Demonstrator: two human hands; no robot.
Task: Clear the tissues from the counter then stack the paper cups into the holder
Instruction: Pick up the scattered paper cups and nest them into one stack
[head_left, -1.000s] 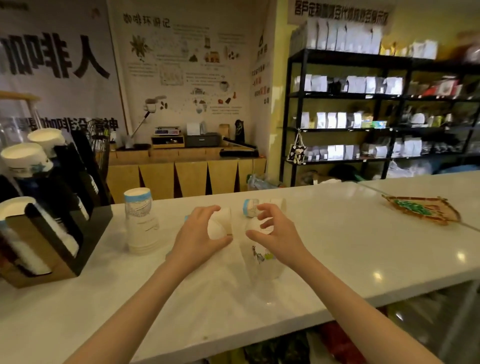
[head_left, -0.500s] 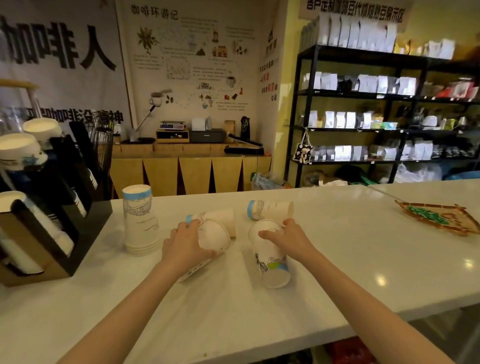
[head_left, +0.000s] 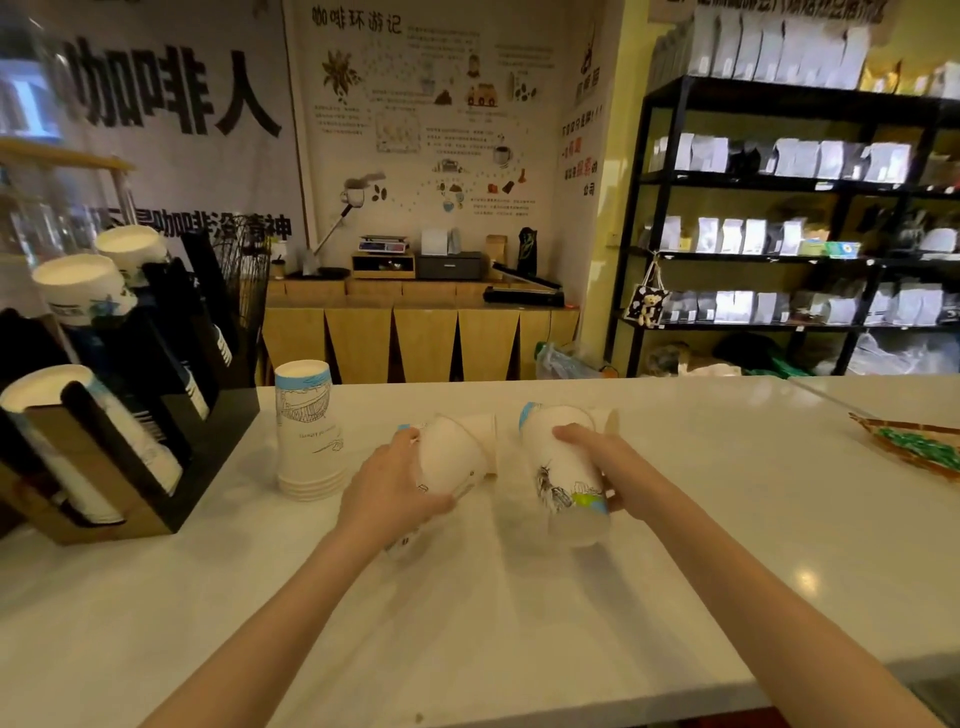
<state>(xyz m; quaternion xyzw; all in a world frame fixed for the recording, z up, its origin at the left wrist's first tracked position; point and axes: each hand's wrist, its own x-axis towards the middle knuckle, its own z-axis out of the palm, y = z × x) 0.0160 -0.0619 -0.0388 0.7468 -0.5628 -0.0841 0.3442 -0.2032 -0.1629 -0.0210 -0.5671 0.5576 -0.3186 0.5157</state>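
My left hand (head_left: 387, 486) grips a white paper cup (head_left: 451, 457) lifted off the white counter (head_left: 467, 597), its base facing me. My right hand (head_left: 605, 465) holds a second printed paper cup (head_left: 558, 470), tilted with its mouth toward me. Behind each held cup another cup lies on its side: one (head_left: 485, 426) behind the left, one (head_left: 607, 418) behind the right. An upside-down stack of cups (head_left: 306, 431) stands left of my hands. The black cup holder (head_left: 156, 457) at the far left carries several rows of cups. No tissues are visible.
A decorated brown tray (head_left: 914, 444) lies at the counter's right end. Beyond the counter stand a wooden sideboard (head_left: 415, 338) with equipment and black shelves (head_left: 779, 218) of packets.
Both hands closed on a cup each and lifted them off the counter toward me. The camera moved closer and lower.
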